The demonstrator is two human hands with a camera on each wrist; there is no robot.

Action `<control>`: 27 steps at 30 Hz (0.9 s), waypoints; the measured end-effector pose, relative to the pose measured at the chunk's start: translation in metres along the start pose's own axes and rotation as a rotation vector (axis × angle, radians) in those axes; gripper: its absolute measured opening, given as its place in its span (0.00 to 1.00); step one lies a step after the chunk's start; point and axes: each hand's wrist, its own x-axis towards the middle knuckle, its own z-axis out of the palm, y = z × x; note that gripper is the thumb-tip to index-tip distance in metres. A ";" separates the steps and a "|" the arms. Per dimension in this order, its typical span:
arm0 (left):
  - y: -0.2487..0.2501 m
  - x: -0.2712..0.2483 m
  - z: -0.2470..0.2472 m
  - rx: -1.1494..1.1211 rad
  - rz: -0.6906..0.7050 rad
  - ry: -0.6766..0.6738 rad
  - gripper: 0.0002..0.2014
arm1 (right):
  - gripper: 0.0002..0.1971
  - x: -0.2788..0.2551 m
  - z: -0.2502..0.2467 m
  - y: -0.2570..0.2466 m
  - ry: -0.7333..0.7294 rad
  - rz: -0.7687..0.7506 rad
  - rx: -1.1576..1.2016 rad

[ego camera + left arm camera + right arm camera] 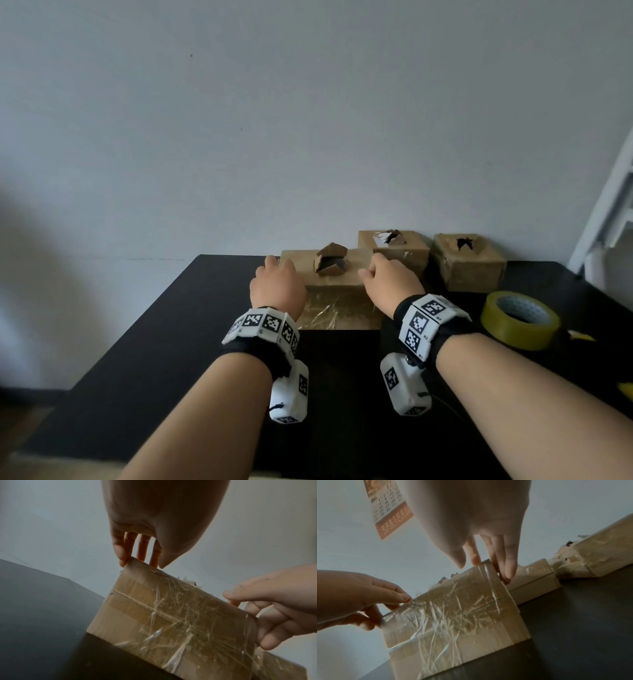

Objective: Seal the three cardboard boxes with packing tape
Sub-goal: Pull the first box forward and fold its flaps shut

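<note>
Both your forearms reach in from the tabletop's (144,342) near edge, matte black and flat. Your left hand (275,286) holds the left end of the nearest cardboard box (337,308): fingers straight behind the far upper edge, thumb tip at the top edge. Your right hand (390,284) clasps the right end of the same box, fingers down its right side, thumb toward the top edge. That box has a brown corrugated face covered in wrinkled, glossy clear tape, and a torn, ragged hole in its top. It sits mid-tabletop toward the far edge, between your two hands.

Box count: three. The second box (397,248) touches the wall just behind the first; the third box (471,262) stands toward the far right corner. Both show torn tops.

One roll of packing tape (519,320), yellowish, ring-shaped, lies flat near the right edge, just beside your right wrist.
</note>
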 end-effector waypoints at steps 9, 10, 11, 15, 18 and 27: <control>0.024 -0.042 -0.011 -0.040 -0.070 -0.064 0.17 | 0.21 -0.051 -0.023 0.023 -0.022 0.043 -0.007; 0.026 -0.042 -0.009 -0.070 -0.096 -0.082 0.18 | 0.22 -0.052 -0.022 0.024 -0.029 0.041 0.008; 0.027 -0.042 -0.007 -0.099 -0.123 -0.098 0.19 | 0.23 -0.052 -0.021 0.025 -0.040 0.037 0.023; 0.025 -0.039 0.002 -0.164 -0.138 -0.099 0.19 | 0.27 -0.048 -0.014 0.025 -0.084 0.069 0.111; 0.023 -0.034 0.002 -0.250 -0.175 -0.150 0.21 | 0.28 -0.042 -0.008 0.024 -0.115 0.103 0.220; 0.022 -0.029 0.008 -0.496 -0.060 -0.078 0.33 | 0.30 -0.026 0.000 0.028 -0.008 0.066 0.320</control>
